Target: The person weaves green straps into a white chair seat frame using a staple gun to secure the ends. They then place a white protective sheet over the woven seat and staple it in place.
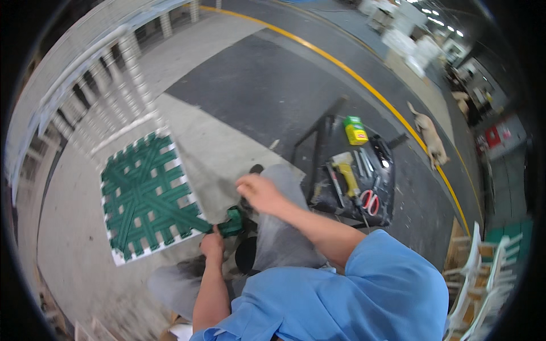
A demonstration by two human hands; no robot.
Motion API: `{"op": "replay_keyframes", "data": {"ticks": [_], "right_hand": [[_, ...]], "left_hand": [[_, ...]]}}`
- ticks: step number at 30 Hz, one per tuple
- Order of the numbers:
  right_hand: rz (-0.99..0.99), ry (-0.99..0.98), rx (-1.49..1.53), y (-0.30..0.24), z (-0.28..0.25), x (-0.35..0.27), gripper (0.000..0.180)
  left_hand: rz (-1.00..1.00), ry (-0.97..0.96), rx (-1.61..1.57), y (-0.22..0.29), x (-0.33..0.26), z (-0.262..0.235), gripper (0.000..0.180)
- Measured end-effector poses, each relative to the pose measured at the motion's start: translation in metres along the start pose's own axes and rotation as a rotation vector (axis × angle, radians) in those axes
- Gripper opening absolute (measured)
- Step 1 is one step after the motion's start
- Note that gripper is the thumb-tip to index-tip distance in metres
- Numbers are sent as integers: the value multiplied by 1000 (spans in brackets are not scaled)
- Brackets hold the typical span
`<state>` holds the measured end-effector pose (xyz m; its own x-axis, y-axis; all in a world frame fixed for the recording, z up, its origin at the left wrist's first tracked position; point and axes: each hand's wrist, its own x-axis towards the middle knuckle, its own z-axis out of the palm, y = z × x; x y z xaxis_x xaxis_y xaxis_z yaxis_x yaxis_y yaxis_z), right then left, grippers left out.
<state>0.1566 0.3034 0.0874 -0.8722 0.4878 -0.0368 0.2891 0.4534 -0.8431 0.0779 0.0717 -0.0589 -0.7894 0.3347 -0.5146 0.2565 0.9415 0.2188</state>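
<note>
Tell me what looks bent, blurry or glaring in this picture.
Head view: the yellow line bows and the rim falls black, as with a fisheye lens; head view: the right hand looks soft, the webbing clearer; head view: the ceiling lights burn white.

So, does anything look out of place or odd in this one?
Yes, a tan animal, apparently a dog, is on the yellow floor line at the right, odd in a work area. I see no obvious spill.
</note>
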Motion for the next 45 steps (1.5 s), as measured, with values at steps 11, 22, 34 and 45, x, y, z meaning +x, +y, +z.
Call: {"op": "replay_keyframes", "data": {"ticks": [11, 22, 34, 45], "right_hand": [[747, 305, -394, 182, -282, -99, 44], [308, 201, 48, 75, -210, -58, 41], [345, -648, 136, -97, 65, 38, 30], [398, -696, -41, -100, 110, 48, 34]], "left_hand": [[-13, -27, -156, 24, 0, -6, 73], [34, 109, -193, 2, -12, -1, 67], [34, 0, -270, -4, -8, -8, 58], [51, -156, -328, -7, -3, -4, 59]]}}
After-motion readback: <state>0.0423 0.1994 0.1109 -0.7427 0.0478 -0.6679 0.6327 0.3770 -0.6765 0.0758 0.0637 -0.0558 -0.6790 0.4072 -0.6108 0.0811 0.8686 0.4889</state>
